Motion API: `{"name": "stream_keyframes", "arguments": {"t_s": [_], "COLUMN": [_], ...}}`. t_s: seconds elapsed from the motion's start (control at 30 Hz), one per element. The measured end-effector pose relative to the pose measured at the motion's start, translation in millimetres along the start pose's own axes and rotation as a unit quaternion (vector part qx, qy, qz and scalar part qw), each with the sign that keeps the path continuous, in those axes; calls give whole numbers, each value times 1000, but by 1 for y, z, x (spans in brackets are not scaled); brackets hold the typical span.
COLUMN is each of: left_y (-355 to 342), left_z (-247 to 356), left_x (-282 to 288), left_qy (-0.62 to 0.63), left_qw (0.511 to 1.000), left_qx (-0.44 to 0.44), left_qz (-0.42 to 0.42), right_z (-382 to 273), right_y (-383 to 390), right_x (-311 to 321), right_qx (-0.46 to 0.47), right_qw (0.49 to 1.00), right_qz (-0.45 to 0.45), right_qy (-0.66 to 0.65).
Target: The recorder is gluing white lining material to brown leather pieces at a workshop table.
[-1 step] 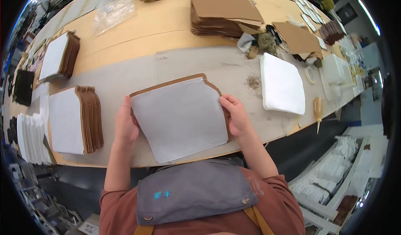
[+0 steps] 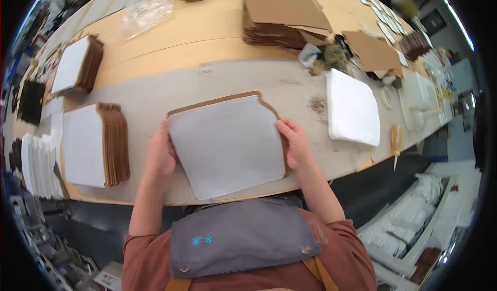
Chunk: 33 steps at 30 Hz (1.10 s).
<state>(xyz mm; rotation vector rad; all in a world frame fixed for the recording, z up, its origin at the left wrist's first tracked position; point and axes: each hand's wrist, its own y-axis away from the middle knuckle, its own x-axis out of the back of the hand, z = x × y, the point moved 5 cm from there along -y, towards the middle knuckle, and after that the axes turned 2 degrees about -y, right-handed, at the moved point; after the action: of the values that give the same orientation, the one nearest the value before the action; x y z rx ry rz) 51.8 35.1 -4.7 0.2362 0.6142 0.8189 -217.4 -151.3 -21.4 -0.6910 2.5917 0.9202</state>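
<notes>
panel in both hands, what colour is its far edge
The far edge is brown, best seen in the head view.

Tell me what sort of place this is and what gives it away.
Likely a workshop or factory floor: a long worktable carries a stack of brown sheets, a pile of white-faced panels and a nozzle bottle.

Held panel [image 2: 228,148]: smooth, matt pale-grey face, brown edge matt, leather- or card-like. Bench [image 2: 181,38]: smooth, wood-toned top. Grey covering sheet [image 2: 217,81]: matt, paper-like, smudged. White stack [image 2: 353,107]: matt, smooth, paper or cloth, unclear which. Plastic bag [image 2: 150,16]: clear, glossy, crinkled. Bottle [image 2: 396,136]: translucent amber plastic. Apron [image 2: 240,244]: matt grey cloth, shiny metallic snaps [image 2: 306,250].
</notes>
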Motion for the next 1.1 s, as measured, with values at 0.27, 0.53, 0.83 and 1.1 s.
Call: {"name": "stream_keyframes", "arguments": {"t_s": [0.27,0.53,0.83,1.1], "left_y": [46,86,79,37], "left_z": [-8,100,242,268], "left_x": [10,82,238,315], "left_qy": [-371,-410,-413,-430], "left_qw": [922,892,873,857], "left_qx": [-23,-187,-175,-138], "left_qz": [-102,31,194,247], "right_z": [-13,-10,45,103], "right_y": [17,25,7,-15], "right_x": [-22,-122,-335,-409], "right_qx": [213,241,111,79], "right_qw": [939,834,833,830], "right_qz": [-10,-239,-432,-458], "right_qy": [269,435,328,308]}}
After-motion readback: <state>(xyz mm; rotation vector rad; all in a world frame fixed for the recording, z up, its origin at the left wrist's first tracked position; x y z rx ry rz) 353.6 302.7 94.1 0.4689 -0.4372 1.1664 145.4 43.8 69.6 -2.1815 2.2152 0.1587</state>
